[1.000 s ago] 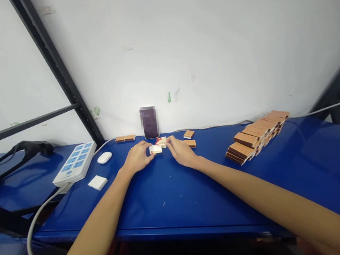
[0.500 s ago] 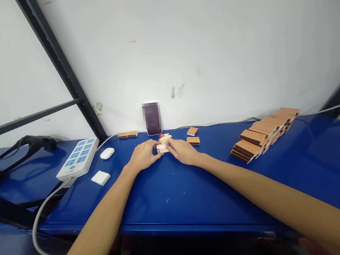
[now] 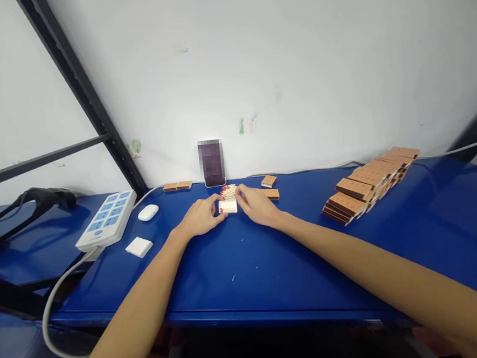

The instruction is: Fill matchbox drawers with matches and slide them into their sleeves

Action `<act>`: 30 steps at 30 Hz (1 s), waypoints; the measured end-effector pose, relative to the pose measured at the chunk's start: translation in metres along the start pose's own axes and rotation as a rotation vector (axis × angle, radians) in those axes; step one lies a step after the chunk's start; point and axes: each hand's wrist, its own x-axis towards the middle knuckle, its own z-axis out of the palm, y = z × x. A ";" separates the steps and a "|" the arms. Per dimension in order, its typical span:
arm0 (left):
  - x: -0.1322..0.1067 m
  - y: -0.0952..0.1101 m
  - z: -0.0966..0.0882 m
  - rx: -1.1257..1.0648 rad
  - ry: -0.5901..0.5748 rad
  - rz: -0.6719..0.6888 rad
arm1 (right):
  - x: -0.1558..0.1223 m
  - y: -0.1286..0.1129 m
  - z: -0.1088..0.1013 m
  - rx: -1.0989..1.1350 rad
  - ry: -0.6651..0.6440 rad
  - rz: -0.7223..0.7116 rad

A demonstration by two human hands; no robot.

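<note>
A white matchbox tray (image 3: 228, 207) lies on the blue table with a few red-tipped matches at its left end. My left hand (image 3: 201, 217) grips the tray's left end between thumb and fingers. Just behind the tray is a loose pile of matches (image 3: 228, 191), red heads toward the left. My right hand (image 3: 257, 205) is at the right end of this pile, fingertips pinched at the match sticks; how many they hold is hidden. Partly behind that hand sits a brown matchbox (image 3: 272, 194), with another matchbox (image 3: 268, 181) farther back.
Stacked matchboxes (image 3: 355, 187) lean in a long row at the right. Two matchboxes (image 3: 177, 186) lie by the wall near a propped phone (image 3: 212, 164). Leftward are a white earbud case (image 3: 148, 212), a white square block (image 3: 139, 247), a power strip (image 3: 107, 218) and black straps (image 3: 34, 207).
My right hand has moved from the tray's right end back to the match pile, uncovering the tray. My left hand stays on the tray. The view has shifted slightly.
</note>
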 end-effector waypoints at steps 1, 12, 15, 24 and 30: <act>0.000 -0.001 0.000 -0.027 -0.022 0.002 | 0.002 0.003 0.001 0.010 0.025 0.044; -0.002 -0.002 -0.002 -0.105 -0.089 0.057 | 0.017 0.009 0.005 -0.142 -0.149 0.063; -0.002 -0.001 -0.002 -0.126 -0.094 0.063 | 0.017 0.009 0.006 -0.166 -0.166 0.063; -0.002 -0.002 -0.002 -0.123 -0.095 0.056 | 0.015 0.009 0.007 -0.190 -0.174 0.058; -0.002 0.000 -0.003 -0.115 -0.095 0.054 | 0.014 0.007 0.006 -0.177 -0.171 0.064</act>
